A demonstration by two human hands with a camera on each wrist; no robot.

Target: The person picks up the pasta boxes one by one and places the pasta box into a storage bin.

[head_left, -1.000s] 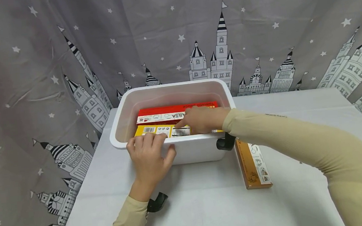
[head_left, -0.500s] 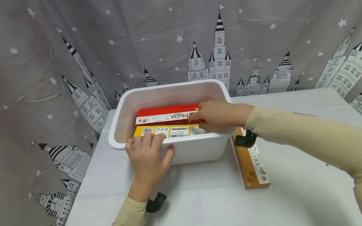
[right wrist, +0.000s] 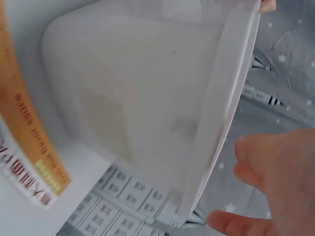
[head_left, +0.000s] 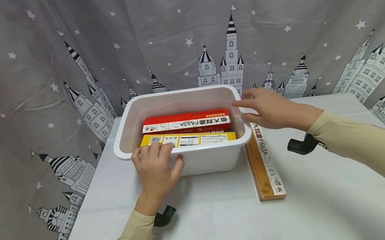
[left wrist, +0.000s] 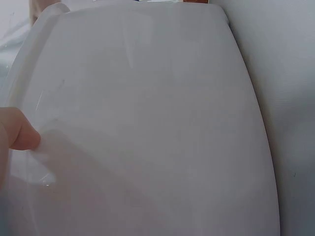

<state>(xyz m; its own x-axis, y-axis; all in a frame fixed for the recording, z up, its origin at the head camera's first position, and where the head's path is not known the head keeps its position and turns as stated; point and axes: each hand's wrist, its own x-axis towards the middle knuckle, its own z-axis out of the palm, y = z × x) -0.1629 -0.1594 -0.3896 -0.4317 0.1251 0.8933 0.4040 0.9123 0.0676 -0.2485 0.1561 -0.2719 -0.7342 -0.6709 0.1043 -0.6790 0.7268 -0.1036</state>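
A white plastic bin [head_left: 210, 160] stands on the table, holding a red pasta box [head_left: 185, 117] at the back and a yellow box [head_left: 227, 136] nearer the front. My left hand [head_left: 156, 175] grips the bin's front rim, fingers over the edge and thumb against the outer wall. At the bin's right rim is my right hand [head_left: 269, 108], its fingers spread and nothing held. The right wrist view shows a gap between that hand's fingers [right wrist: 253, 152] and the rim. An orange-brown pasta box [head_left: 264, 167] lies on the table right of the bin, its far end partly under the right hand.
The white tabletop [head_left: 216, 218] runs around the bin. A grey curtain [head_left: 156, 30] printed with castles and stars hangs behind and at the left. Black wrist cameras [head_left: 165, 216] sit on both wrists.
My right hand has left the boxes inside the bin and moved right to the right rim. Both boxes stay in the bin. The left hand keeps its hold on the front rim.
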